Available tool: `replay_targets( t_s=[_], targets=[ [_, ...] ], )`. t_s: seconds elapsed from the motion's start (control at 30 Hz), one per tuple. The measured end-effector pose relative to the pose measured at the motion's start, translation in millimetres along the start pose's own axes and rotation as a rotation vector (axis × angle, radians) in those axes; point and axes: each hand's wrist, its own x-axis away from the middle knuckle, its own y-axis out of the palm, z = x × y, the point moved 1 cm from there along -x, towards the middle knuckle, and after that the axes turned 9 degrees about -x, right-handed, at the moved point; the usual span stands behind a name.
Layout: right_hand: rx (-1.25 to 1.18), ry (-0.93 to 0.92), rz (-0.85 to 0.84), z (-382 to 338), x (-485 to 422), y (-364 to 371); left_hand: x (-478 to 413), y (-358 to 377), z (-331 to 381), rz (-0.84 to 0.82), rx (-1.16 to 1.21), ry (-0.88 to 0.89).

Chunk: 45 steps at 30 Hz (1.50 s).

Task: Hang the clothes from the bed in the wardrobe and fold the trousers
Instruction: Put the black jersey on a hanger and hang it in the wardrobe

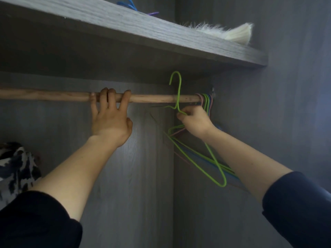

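The person's right hand pinches a green wire hanger at its neck, the hook raised above the wooden rail and free of it. The left hand curls its fingers over the rail, thumb beneath, near the middle of the wardrobe. The other hangers sit bunched at the rail's right end, against the side wall.

The main risk is tangling. The green hanger's lower frame hangs among the frames of that bunch, and several thin wires cross there. A quick pull outward could drag a neighbour off the rail or lock two frames together. The raised hook also stands close under the shelf, so a further lift might catch its underside. The pinch at the neck is light, and a snag could twist the wire out of it.

No bed shows here. Only a black-and-white patterned garment appears at the lower left, and nothing hangs on the held hanger.
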Motion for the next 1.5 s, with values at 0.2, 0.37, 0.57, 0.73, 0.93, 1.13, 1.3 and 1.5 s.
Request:
replay_targets(
  t_s=[0.2, 0.37, 0.57, 0.73, 0.93, 1.13, 1.3, 1.5],
  targets=[
    [-0.043, -0.009, -0.042, -1, 33, 19, -1, -2, 0, -0.032, 0.01, 0.005],
    [-0.326, 0.304, -0.183, 7, 87, 16, 2, -8, 4, -0.065, 0.082, -0.03],
    [-0.233, 0.452, -0.135, 26, 163, -8, 85, -10, 62, -0.219, 0.478, -0.106],
    [0.081, 0.547, -0.06, 39, 237, -53, 185, -21, 123, -0.342, 0.794, -0.036],
    [0.284, 0.619, -0.037, 66, 355, -127, 315, -80, 205, -0.492, 1.091, 0.237],
    [0.379, 0.848, -0.067, 105, 484, -228, 413, -150, 303, -0.67, 1.211, 0.504],
    [0.383, 1.048, 0.032, 125, 587, -340, 464, -225, 420, -0.793, 1.188, 0.624],
    [0.433, 1.223, 0.197, 134, 700, -478, 521, -338, 563, -1.01, 1.213, 0.653]
  ],
)
